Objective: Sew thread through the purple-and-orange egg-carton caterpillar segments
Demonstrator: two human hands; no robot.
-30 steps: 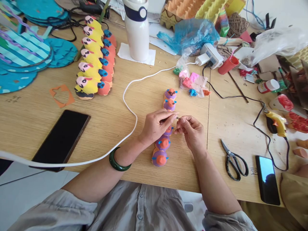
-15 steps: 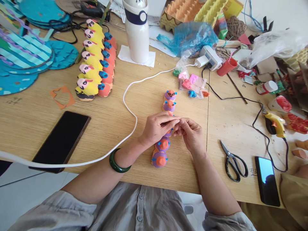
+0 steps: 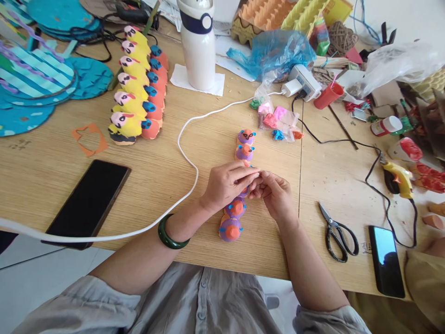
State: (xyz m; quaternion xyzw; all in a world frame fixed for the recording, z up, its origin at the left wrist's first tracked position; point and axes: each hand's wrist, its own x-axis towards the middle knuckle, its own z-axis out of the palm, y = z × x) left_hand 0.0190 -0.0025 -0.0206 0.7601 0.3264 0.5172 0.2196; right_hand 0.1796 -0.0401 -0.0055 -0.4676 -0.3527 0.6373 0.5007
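Observation:
A row of purple clay figures with orange tops and small blue bits (image 3: pixel 231 230) runs up the table in front of me. Across its middle are my hands, hiding some of the figures. The fingers of my left hand (image 3: pixel 225 183) are pinched together, tips meeting those of my right hand (image 3: pixel 277 191). My right hand is closed too, thumb against forefinger. Whatever lies between the fingertips is too small to make out. The two figures at the far end (image 3: pixel 246 137) carry dark markings.
Yellow figures with pink heads (image 3: pixel 130 99) stand left beside orange ones with blue heads (image 3: pixel 151 123). A white cord (image 3: pixel 181 139) curves across the table. Scissors (image 3: pixel 335 229) and a phone (image 3: pixel 385 260) lie right, another phone (image 3: pixel 90 199) left. Clay packets (image 3: pixel 278 120) and a white bottle (image 3: pixel 199 55) stand behind.
Both hands stay pinched together over the row, with only a very slight shift of the fingers. Nothing else has visibly moved.

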